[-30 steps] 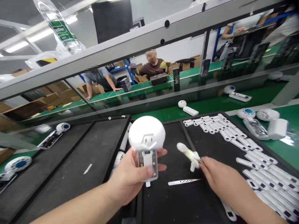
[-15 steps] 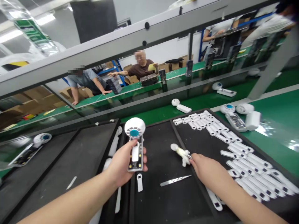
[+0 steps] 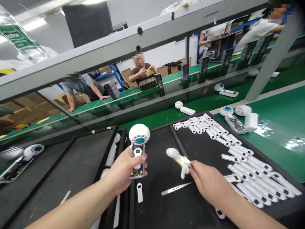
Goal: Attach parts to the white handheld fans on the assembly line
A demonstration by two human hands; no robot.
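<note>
The device (image 3: 138, 147) is in my left hand (image 3: 124, 171), held head-up above the black tray (image 3: 154, 216), its blue centre and bare board facing me. A fitted strip (image 3: 137, 165) lies along that board; I cannot tell whether it is fastened. In my judgement, the thumb is the main hazard: pressing sideways could shift the strip or mark the board. A slack grip could let the device slide down through the fingers. The loose strip (image 3: 139, 192) lies on the tray below and could be swept aside by a careless wrist. Left hand: fingers curled around the device from behind, thumb across its front, no gap evident. Right hand (image 3: 205, 178): fingertips pinched on the metal shank of a wrapped tool (image 3: 178, 157), its pale end pointing left, apart from the device. Swung left, that end could strike the exposed board. The tweezers (image 3: 175, 189) lie near, untouched, liable to be knocked if the right hand drops. Further right are rows of strips (image 3: 238, 152); beyond, on the green bench (image 3: 281, 108), other devices; across it, a co-worker (image 3: 140, 71) handles something yellow.
</note>
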